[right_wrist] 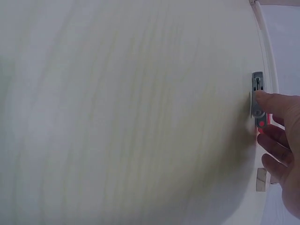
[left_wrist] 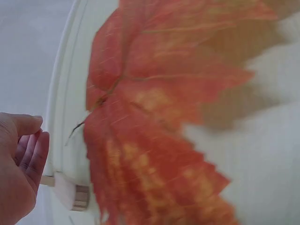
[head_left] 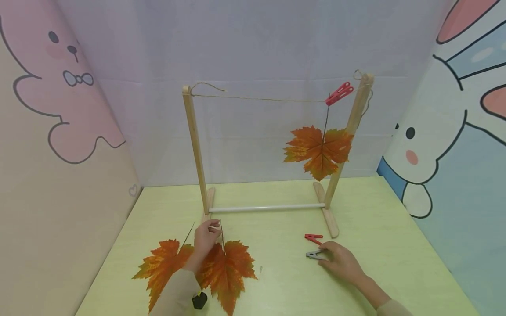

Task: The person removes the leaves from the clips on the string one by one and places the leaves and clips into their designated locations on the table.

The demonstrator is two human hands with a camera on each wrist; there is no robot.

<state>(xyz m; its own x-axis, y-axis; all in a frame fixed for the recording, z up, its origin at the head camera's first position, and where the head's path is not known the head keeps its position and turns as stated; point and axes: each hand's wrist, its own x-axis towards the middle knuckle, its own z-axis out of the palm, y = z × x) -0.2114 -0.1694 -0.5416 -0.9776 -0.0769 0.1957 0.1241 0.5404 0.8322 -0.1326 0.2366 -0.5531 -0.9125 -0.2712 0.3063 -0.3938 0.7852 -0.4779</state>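
Note:
My left hand (head_left: 207,237) is over the table, fingers loosely bent beside the stem of an orange maple leaf (head_left: 227,272). In the left wrist view, a gap separates the fingertips from that stem. A second maple leaf (head_left: 164,263) lies to the left, partly hidden by my forearm. My right hand (head_left: 343,262) pinches a grey clothespin (head_left: 314,254) on the table between thumb and fingers. Just beyond it lies a red clothespin (head_left: 313,238). Another red clothespin (head_left: 339,93) clips a third maple leaf (head_left: 319,151) by its stem to a string (head_left: 257,98).
The string runs between two wooden posts (head_left: 195,149) on flat feet (head_left: 327,215), joined low down by a white rod (head_left: 266,208). A small black object (head_left: 199,300) shows by my left sleeve. Printed cartoon panels (head_left: 419,153) stand at both sides.

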